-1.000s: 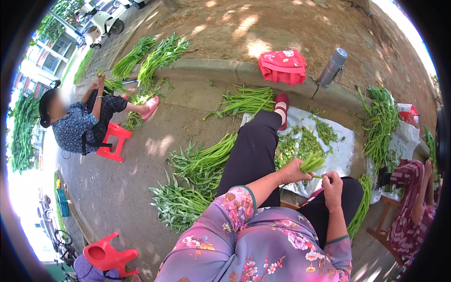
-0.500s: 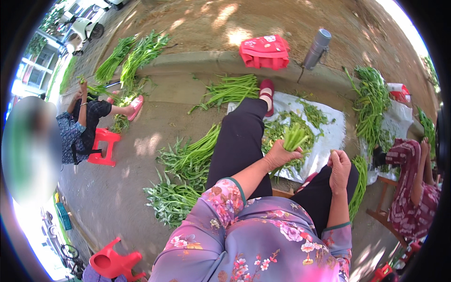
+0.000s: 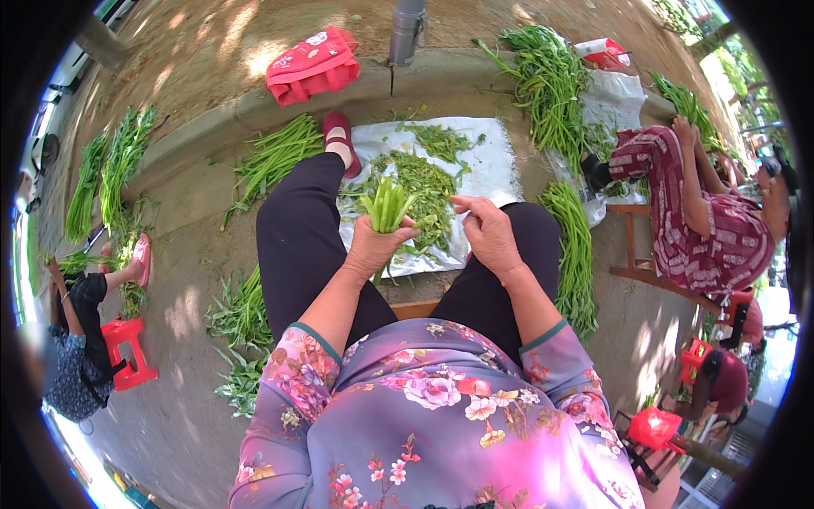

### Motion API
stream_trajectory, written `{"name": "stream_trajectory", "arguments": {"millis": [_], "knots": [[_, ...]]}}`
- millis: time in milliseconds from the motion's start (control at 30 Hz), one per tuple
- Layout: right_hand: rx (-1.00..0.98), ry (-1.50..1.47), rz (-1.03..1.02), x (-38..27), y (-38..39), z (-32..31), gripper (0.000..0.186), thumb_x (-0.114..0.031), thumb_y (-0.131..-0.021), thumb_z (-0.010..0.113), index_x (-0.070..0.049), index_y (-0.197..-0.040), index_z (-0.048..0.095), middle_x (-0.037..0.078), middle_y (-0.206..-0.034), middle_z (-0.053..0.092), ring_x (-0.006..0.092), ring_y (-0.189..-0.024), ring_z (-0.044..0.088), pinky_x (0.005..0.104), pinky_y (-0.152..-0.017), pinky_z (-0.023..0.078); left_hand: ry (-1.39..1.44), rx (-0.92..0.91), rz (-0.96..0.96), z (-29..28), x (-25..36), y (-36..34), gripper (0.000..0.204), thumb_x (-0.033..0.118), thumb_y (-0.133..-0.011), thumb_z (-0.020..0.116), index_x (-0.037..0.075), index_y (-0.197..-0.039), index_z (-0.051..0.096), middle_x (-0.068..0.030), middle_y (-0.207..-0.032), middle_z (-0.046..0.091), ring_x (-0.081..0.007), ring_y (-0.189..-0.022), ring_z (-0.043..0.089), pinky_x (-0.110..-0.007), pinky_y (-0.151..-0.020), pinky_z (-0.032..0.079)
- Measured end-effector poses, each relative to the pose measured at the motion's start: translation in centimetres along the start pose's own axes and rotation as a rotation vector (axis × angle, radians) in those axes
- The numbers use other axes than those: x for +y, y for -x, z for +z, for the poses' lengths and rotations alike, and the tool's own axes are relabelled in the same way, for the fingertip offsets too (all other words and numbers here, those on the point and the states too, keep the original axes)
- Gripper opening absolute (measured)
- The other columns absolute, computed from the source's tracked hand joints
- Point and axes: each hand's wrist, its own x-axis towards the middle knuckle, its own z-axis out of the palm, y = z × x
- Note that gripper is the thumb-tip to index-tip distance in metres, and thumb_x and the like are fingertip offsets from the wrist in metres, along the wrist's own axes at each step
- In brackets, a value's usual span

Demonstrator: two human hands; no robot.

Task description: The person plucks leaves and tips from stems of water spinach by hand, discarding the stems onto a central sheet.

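My left hand [image 3: 378, 247] is closed around a short bunch of green vegetable stems [image 3: 387, 204], their pale cut ends pointing up. To its right, my right hand [image 3: 490, 236] hovers above my thigh, index finger stretched toward the bunch and the other fingers loosely curled. I see nothing in that hand. Beneath and beyond both hands, a white plastic sheet [image 3: 487, 153] lies on the ground with a heap of torn green leaves [image 3: 420, 182] on it. Long vegetable stems lie beside my left foot [image 3: 280, 157] and along my right leg [image 3: 570, 250].
A red bag [image 3: 312, 68] and a grey flask [image 3: 407, 34] stand by the kerb. More greens [image 3: 547, 85] lie far right. One person sits left by a red stool [image 3: 129, 352]; another in maroon patterned clothes [image 3: 678, 195] sits right on a wooden seat. Others are behind at lower right.
My view has swung to the right. My hands are closer together, and the right index finger, bent in before, now stretches toward the bunch. My left hand still holds the stems.
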Motion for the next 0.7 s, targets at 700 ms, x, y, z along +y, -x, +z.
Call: {"name": "stream_trajectory", "arguments": {"millis": [700], "knots": [[-0.216, 0.148, -0.028, -0.2, 0.5, 0.9, 0.009, -0.012, -0.08, 0.059, -0.003, -0.079, 0.061, 0.013, -0.078, 0.06, 0.0311, -0.073, 0.06, 0.0379, -0.065, 0.048, -0.298, -0.128, 0.095, 0.0, -2.1, -0.1, 0.022, 0.007, -0.072, 0.076, 0.003, -0.092, 0.067, -0.0044, -0.08, 0.066, -0.0098, -0.071, 0.06, -0.027, -0.067, 0.048]]}}
